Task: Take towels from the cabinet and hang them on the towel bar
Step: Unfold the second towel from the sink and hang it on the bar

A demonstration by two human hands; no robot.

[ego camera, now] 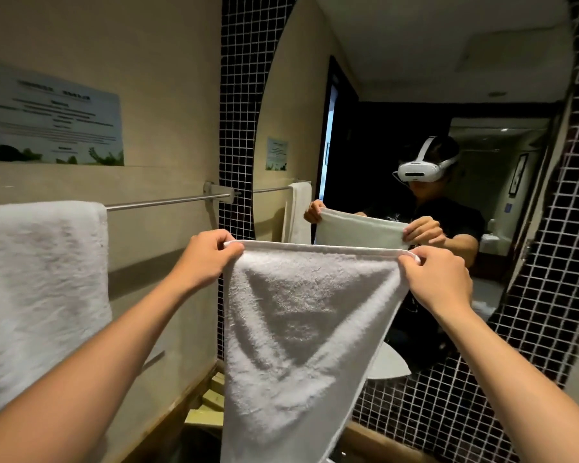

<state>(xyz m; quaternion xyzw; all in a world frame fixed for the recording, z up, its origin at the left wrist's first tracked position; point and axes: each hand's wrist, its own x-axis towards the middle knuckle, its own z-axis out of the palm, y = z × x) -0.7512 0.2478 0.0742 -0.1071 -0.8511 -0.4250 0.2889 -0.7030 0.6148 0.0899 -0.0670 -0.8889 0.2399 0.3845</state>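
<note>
I have one towel already over the towel bar (168,202) — a thick, plush white towel (41,289) draped off to the left of my left hand (208,259), hanging in a broad, soft slab with a deep nap. So I judge the task partly done: one towel is up, and the second is in my grip and not yet on the bar. That second towel (301,329) is a smaller white terry cloth, its loops coarse and a little matted, with a neat rolled hem along the top edge. I am pinching that hem at both upper corners: my left hand closed on the left corner, thumb and fingers folded over the edge, and my right hand (438,279) closed on the right corner the same way. Between the two grips the hem is pulled almost straight, and below them the cloth sags inward and narrows, limp and creased, falling past the bottom of the view. The bare stretch of the bar — a thin, round, brushed-metal rod on a small bracket — lies just above and beyond my left hand, which looks like room enough for this one. Ahead of my right hand is a curved mirror (415,78) set in dark, glossy mosaic tile (238,95). The cabinet is not in view, so I cannot tell whether more towels remain.
</note>
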